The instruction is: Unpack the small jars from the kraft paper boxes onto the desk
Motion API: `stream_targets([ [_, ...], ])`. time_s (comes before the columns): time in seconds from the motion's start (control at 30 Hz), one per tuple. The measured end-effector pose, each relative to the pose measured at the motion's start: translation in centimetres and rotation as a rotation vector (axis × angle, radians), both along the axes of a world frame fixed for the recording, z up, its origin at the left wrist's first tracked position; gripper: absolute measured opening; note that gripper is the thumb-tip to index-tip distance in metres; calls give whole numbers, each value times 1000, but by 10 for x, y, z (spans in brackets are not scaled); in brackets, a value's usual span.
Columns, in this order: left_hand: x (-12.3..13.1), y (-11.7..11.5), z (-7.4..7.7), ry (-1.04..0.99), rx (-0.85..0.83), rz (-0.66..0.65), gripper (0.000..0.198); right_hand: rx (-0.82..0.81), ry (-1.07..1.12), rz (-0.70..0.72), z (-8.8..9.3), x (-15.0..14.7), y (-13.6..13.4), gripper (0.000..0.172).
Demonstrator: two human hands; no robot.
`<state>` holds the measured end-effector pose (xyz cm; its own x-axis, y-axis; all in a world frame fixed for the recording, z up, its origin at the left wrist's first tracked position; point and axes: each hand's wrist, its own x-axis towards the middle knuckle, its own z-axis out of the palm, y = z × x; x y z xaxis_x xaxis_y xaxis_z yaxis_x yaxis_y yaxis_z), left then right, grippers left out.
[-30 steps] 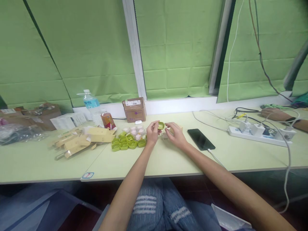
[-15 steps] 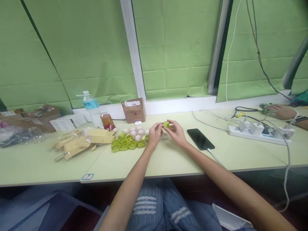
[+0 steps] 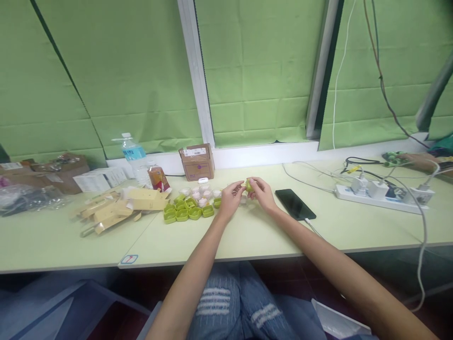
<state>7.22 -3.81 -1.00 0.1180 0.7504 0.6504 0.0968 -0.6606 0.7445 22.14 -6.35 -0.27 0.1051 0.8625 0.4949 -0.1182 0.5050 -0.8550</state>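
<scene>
In front of me, above the table, my right hand (image 3: pixel 261 194) pinches a small green cup (image 3: pixel 248 185) between thumb and fingers. My left hand (image 3: pixel 230 198) is closed too, its fingertips meeting at the cup's left edge. Fingers cover much of the cup. Left of my hands lies a cluster of similar green cups (image 3: pixel 195 214), rounded and open at the top. Behind them are several clear small containers with pale pink and white contents (image 3: pixel 202 202). Part of another clear container shows below my right hand.
A black phone (image 3: pixel 295 204) with a charging cable lies right of my hands. Farther right, a power strip (image 3: pixel 382 199) has plugs and loose cables. Torn cardboard (image 3: pixel 116 210), a water bottle (image 3: pixel 133 156) and a brown box (image 3: pixel 197 163) stand left. Another person's hand (image 3: pixel 414 160) reaches in at the right edge.
The green cup has turned and shifted slightly right and down between my fingers. The other person's hand at far right has moved a little to the right.
</scene>
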Motion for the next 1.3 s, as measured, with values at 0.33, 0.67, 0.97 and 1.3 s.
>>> stream_targets([
  [0.33,-4,-3,4,-11,-1,-26,25,-36,-16,49,0,2,-1,55],
  [0.67,-3,-8,4,31,93,27,21,-76,6,84,-1,1,-3,55],
  [0.97,4,-11,3,1,113,67,22,-97,50,98,3,-1,-7,53],
  [1.3,4,-12,0,6,124,86,21,-80,46,104,3,-2,-9,52],
])
